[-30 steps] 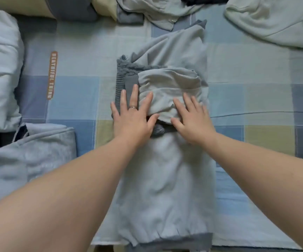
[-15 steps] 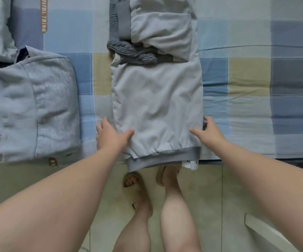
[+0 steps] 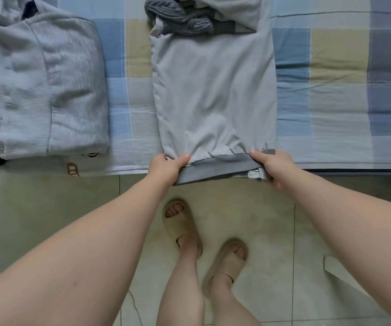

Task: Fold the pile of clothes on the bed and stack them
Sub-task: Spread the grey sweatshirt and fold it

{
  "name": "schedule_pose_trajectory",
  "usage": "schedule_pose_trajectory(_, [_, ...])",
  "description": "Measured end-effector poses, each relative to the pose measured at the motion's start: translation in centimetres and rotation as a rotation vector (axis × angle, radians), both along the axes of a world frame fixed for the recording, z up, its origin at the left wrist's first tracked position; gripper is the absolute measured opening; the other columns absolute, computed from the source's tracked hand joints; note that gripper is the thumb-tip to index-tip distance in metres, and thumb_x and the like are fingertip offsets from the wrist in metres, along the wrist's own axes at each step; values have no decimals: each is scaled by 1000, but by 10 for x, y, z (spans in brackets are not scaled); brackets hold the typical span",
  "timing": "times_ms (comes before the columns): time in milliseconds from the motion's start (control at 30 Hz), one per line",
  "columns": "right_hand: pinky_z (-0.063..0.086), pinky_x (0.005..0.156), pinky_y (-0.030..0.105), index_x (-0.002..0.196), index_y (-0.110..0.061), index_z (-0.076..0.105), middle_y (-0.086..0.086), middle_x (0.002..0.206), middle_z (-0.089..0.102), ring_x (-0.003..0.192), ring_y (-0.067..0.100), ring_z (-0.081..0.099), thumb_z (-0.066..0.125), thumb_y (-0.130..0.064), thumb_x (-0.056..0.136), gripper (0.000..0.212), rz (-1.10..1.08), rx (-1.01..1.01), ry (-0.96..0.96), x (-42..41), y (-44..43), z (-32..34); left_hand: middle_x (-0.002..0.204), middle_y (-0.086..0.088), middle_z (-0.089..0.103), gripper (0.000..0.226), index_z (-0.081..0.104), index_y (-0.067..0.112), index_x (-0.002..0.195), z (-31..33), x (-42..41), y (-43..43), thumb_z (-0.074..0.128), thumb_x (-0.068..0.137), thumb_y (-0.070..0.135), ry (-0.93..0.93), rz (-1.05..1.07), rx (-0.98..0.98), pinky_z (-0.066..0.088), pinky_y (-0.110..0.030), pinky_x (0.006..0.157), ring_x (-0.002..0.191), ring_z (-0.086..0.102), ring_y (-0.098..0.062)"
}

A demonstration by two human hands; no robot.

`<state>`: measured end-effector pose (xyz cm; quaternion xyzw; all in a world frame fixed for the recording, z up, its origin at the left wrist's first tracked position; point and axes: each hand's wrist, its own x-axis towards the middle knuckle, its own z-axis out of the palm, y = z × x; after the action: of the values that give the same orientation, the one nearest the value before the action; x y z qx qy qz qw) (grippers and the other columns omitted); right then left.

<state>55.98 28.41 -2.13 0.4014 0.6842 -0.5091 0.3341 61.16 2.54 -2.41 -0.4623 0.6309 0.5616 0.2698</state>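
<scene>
A light grey sweatshirt (image 3: 213,90) lies lengthwise on the bed, its darker grey ribbed hem (image 3: 215,168) hanging just over the near edge. Its upper part is folded down, with a dark grey ribbed collar (image 3: 180,22) bunched at the top of the frame. My left hand (image 3: 166,169) pinches the hem's left corner. My right hand (image 3: 272,167) grips the hem's right corner. A folded pale grey garment (image 3: 48,90) rests on the bed to the left.
The bed has a blue, beige and grey checked sheet (image 3: 330,67); its near edge runs across the middle of the frame. Below it is a pale tiled floor (image 3: 48,220) with my legs and beige sandals (image 3: 182,227). A white object (image 3: 344,276) sits at lower right.
My hands left the folded upper part, came down to the near hem and took hold of both its corners. The view tilted down, showing more floor and my feet.
</scene>
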Motion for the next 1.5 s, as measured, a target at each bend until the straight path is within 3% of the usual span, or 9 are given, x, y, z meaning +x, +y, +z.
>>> schedule_pose_trajectory(133, [57, 63, 31, 94, -14, 67, 9, 98, 73, 73, 20, 69, 76, -22, 88, 14, -16, -30, 17, 14, 0, 40, 116, -7, 67, 58, 60, 9, 113, 35, 12, 5, 82, 75, 46, -41, 32, 7, 51, -48, 101, 107, 64, -27])
schedule_pose_trajectory(300, [55, 49, 23, 100, -11, 66, 9, 94, 70, 70, 18, 65, 73, -18, 91, 14, -75, -66, -8, 51, 7, 114, 118, -4, 63, 44, 55, 14, 107, 101, 47, 19, 80, 81, 40, -67, 24, -39, 51, -45, 100, 108, 62, -28])
schedule_pose_trajectory(533, [55, 58, 28, 106, -7, 66, 8, 91, 70, 74, 19, 66, 73, -12, 90, 18, -106, -117, -92, 110, 31, 215, 122, -11, 55, 44, 52, 6, 120, 204, 109, 45, 77, 89, 23, -164, 208, 102, 61, -34, 50, 99, 64, -29])
schedule_pose_trajectory(633, [55, 57, 28, 106, -6, 67, 8, 90, 70, 75, 19, 66, 74, -11, 89, 18, -127, -123, -120, 116, 38, 252, 114, -14, 60, 43, 54, 2, 121, 234, 122, 53, 77, 90, 20, -227, 249, 139, 56, -30, 42, 79, 67, -25])
schedule_pose_trajectory(700, [55, 54, 27, 106, -6, 67, 7, 89, 69, 74, 18, 65, 74, -10, 89, 19, -130, -120, -136, 110, 37, 275, 87, -12, 66, 25, 57, 5, 109, 253, 116, 53, 72, 93, 17, -273, 253, 185, 55, -30, 40, 51, 66, -18])
schedule_pose_trajectory(800, [54, 54, 27, 103, -7, 65, 7, 90, 67, 73, 16, 63, 71, -9, 91, 14, -147, -120, -125, 78, 29, 301, 46, -3, 58, 13, 56, 11, 90, 277, 81, 42, 61, 100, 19, -267, 222, 250, 56, -29, 41, 30, 52, -11])
schedule_pose_trajectory(900, [55, 48, 24, 107, -9, 63, 9, 97, 61, 79, 17, 60, 70, -11, 92, 18, -203, -136, -87, 20, 7, 316, 37, 2, 48, 29, 51, 15, 78, 295, 19, 22, 52, 105, 26, -199, 204, 308, 54, -22, 42, 26, 41, -7])
schedule_pose_trajectory(1200, [55, 44, 23, 86, -9, 57, 8, 76, 59, 64, 16, 57, 59, -14, 99, 15, -394, -169, -50, -163, -63, 320, 44, 4, 57, 29, 57, 17, 71, 298, -176, -38, 53, 99, 20, -165, 351, 403, 50, -29, 71, 53, 54, -9])
schedule_pose_trajectory(1500, [47, 36, 20, 91, -13, 59, 6, 78, 60, 62, 15, 57, 57, -14, 99, 8, -428, -113, -42, -289, -79, 250, 53, 7, 65, 27, 61, 19, 68, 239, -301, -56, 56, 95, 19, -211, 276, 419, 46, -24, 70, 53, 58, -5])
